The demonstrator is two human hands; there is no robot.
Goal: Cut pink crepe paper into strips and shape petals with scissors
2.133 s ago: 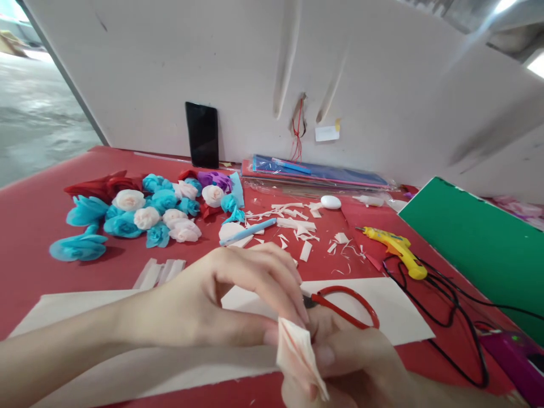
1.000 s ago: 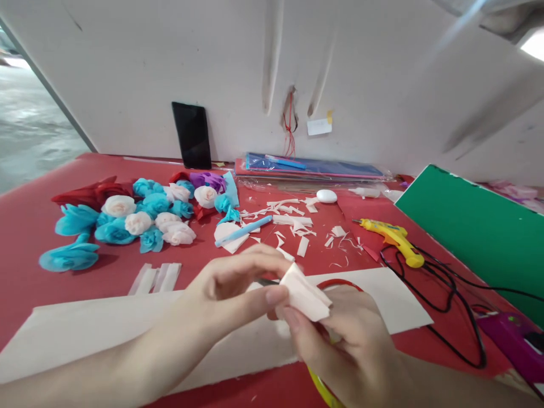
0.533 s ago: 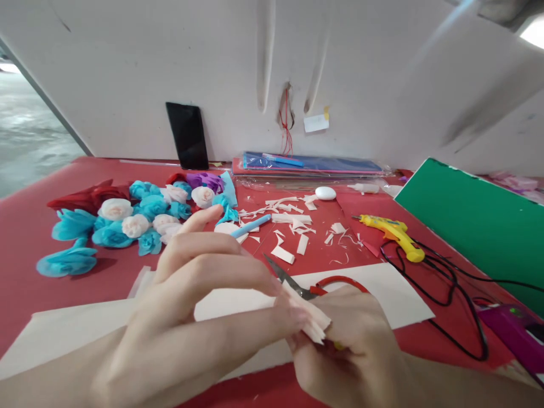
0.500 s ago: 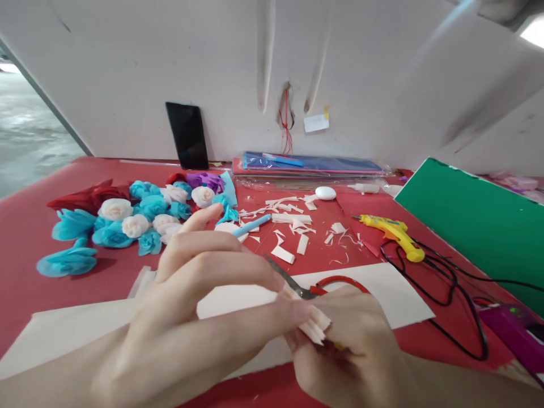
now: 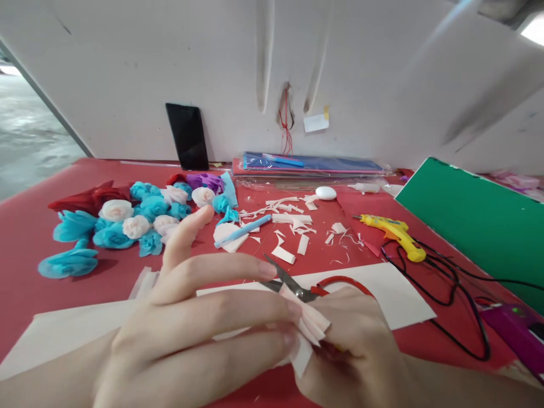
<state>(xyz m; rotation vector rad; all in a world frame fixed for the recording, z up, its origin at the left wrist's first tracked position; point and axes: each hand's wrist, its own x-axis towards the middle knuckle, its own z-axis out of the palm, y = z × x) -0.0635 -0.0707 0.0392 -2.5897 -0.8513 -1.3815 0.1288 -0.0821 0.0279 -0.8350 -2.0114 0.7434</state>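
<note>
At the lower centre, my left hand (image 5: 199, 323) pinches a folded piece of cream crepe paper (image 5: 312, 326), its index finger raised. My right hand (image 5: 352, 340) is closed beside it, touching the paper's lower end. Red-handled scissors (image 5: 300, 293) extend from my right hand, their blades parted and pointing up-left behind the paper. Part of the handle is hidden by my right hand. Under both hands lies a long cream paper sheet (image 5: 399, 300).
Blue, white, red and purple paper flowers (image 5: 114, 232) lie left. Paper scraps (image 5: 283, 254) and a blue pen (image 5: 243, 230) sit mid-table. A yellow glue gun (image 5: 395, 235) with black cable and a green board (image 5: 476, 226) are right. A phone (image 5: 187, 136) leans on the wall.
The fingers of my left hand have shifted and the folded paper has fanned out, with a flap hanging lower. The scissor blades now show wider apart. My right hand has barely moved.
</note>
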